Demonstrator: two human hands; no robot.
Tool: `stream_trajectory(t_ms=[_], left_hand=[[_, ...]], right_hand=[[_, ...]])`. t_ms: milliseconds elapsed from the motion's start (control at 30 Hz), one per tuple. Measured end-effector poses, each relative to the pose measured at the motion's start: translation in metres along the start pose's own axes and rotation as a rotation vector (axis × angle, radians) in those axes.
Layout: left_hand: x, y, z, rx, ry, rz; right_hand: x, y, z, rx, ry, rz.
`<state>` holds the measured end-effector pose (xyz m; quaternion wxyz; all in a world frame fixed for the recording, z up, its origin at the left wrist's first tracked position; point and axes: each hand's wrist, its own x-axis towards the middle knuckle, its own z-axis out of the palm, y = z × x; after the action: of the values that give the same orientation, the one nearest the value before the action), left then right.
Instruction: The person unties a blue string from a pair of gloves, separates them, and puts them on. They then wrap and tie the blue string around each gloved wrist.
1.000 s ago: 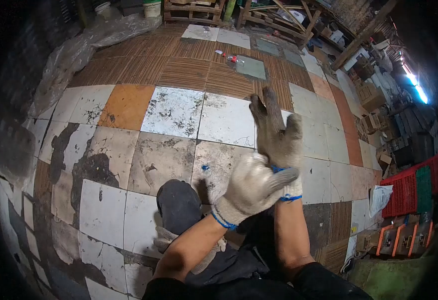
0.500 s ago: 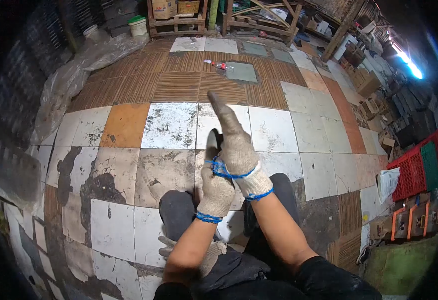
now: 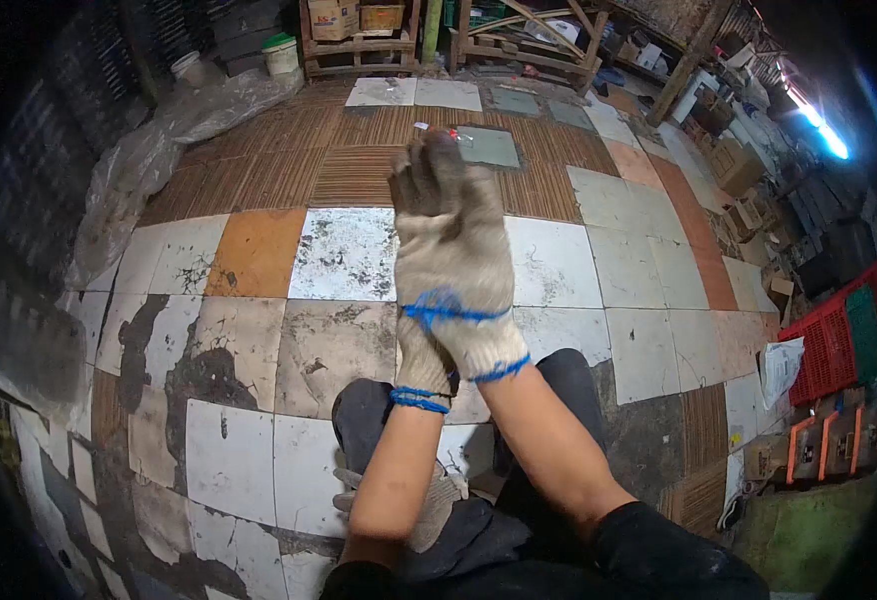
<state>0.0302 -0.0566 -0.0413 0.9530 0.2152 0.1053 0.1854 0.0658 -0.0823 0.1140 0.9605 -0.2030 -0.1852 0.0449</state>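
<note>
Both hands wear off-white knit work gloves with blue stitching at the cuffs, and the fingers are darkly soiled. My right hand (image 3: 459, 235) is in front, raised with its fingers stretched out toward the far side of the room. My left hand (image 3: 421, 350) lies behind it, crossed close against it at the wrist and palm. Only its cuff and lower part show plainly, and its fingers are mostly hidden by the right hand. A further soiled glove (image 3: 437, 510) rests on my lap, partly under my left forearm.
Worn, patched floor tiles (image 3: 229, 450) surround my knees. Plastic sheeting (image 3: 149, 150) and a green-lidded bucket (image 3: 281, 55) are at the far left. A red crate (image 3: 824, 345) stands at the right, by a white plastic bag (image 3: 781, 370). Wooden racks (image 3: 359, 60) line the back.
My right hand has turned to a broader view and shifted up and slightly left over the left hand. The left hand's upper part is now covered, and the fingertips overlap the bottle on the floor.
</note>
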Motion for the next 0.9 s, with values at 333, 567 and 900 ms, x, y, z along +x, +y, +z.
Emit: stream_trajectory(t_ms=[333,567,900], left_hand=[[0.027,-0.041,-0.014,0.294,-0.03,-0.143],[-0.023,-0.042,0.03,1.678,-0.536,0.129],[-0.019,-0.017,0.037,1.822,-0.52,0.243]], right_hand=[[0.038,0.012,-0.11,-0.143,0.24,0.066],[0.066,-0.048,-0.22,-0.573,0.612,0.453],[0.042,-0.054,-0.092,-0.374,0.14,0.747]])
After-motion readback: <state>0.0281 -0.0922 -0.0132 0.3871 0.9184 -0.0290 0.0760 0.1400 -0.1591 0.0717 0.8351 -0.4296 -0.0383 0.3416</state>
